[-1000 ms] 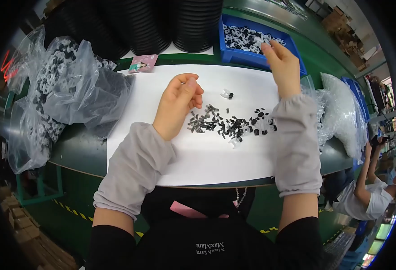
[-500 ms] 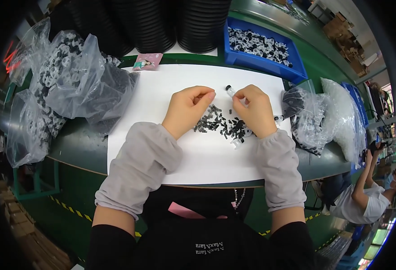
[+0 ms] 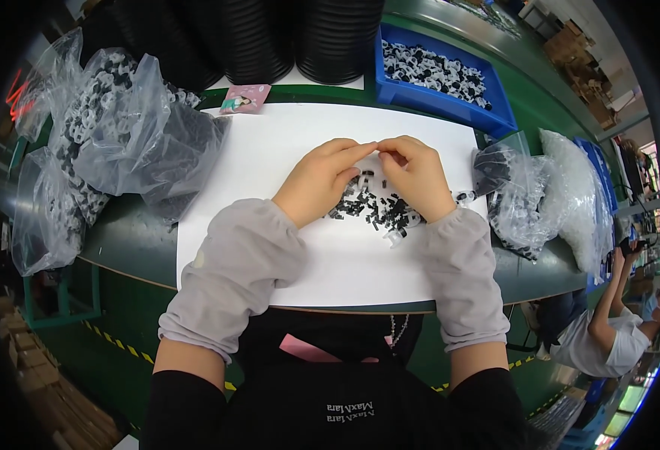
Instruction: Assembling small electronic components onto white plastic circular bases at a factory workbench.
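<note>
My left hand [image 3: 318,178] and my right hand [image 3: 418,178] meet fingertip to fingertip above the white sheet [image 3: 337,274]. Between them, below the joined fingertips, shows a small clear plastic part with black on it [image 3: 367,178]. My right fingers are closed and curl at this part; their exact hold is hidden. The left fingers pinch toward the right ones, and what they grip is too small to see. Under the hands lies a loose pile of tiny black pieces [image 3: 375,214]. A clear part [image 3: 396,237] lies at the pile's near edge, another [image 3: 463,197] beside my right wrist.
A blue bin [image 3: 450,103] of black-and-white parts stands at the back right. Plastic bags of parts [image 3: 131,135] crowd the left, more bags [image 3: 521,195] the right. Black ribbed reels [image 3: 337,45] and a pink packet [image 3: 245,99] are behind. A co-worker [image 3: 607,337] sits far right.
My hands have come together; the left moved right and its fingertips now meet the right's. The clear-and-black part, earlier sticking out beyond my right fingertips, now shows between the hands.
</note>
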A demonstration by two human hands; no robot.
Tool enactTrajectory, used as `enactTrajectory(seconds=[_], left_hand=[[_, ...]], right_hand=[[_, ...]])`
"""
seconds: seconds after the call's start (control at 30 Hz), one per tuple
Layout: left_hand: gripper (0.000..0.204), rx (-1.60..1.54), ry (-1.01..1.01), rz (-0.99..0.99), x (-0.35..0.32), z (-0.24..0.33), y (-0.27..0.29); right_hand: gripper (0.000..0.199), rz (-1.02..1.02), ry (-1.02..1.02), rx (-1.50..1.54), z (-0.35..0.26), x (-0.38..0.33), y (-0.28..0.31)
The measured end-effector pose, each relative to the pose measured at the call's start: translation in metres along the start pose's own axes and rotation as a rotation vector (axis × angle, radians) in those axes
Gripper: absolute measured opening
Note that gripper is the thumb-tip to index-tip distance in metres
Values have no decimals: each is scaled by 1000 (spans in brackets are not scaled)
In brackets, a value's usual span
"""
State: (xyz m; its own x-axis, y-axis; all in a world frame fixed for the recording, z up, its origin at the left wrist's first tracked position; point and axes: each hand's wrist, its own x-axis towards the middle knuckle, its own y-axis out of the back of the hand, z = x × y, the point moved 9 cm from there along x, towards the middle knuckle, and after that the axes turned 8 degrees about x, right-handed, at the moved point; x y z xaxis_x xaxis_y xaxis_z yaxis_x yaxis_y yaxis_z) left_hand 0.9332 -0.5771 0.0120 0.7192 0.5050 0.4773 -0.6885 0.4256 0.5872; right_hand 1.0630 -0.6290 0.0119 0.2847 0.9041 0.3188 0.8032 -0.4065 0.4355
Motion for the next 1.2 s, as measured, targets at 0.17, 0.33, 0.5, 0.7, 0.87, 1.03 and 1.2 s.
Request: enactTrajectory(seconds=[0.17, 0.33, 0.5, 0.7, 0.87, 1.03, 1.2], left_hand=[[33, 98, -1, -132, 1, -7, -10], [23, 228, -128, -214, 3, 15, -17], [18, 255, -126, -320, -1, 13, -32], [13, -325, 288, -73, 11, -22, 8], [20, -791, 567, 82, 6, -47, 32], [25, -861, 637, -33, 1, -46, 18], [32, -1041, 768, 46, -10, -53, 1]], right_hand=[[17, -52, 40, -84, -1, -5, -4], [17, -27, -70, -162, -9, -11, 23], [15, -67, -114, -178, 0, -19, 26], [11, -90, -10, -118, -5, -20, 10], [9, -166, 281, -214, -31, -18, -34], [8, -289, 185, -429, -25, -17, -52], [8, -311, 215, -439, -32, -20, -44]])
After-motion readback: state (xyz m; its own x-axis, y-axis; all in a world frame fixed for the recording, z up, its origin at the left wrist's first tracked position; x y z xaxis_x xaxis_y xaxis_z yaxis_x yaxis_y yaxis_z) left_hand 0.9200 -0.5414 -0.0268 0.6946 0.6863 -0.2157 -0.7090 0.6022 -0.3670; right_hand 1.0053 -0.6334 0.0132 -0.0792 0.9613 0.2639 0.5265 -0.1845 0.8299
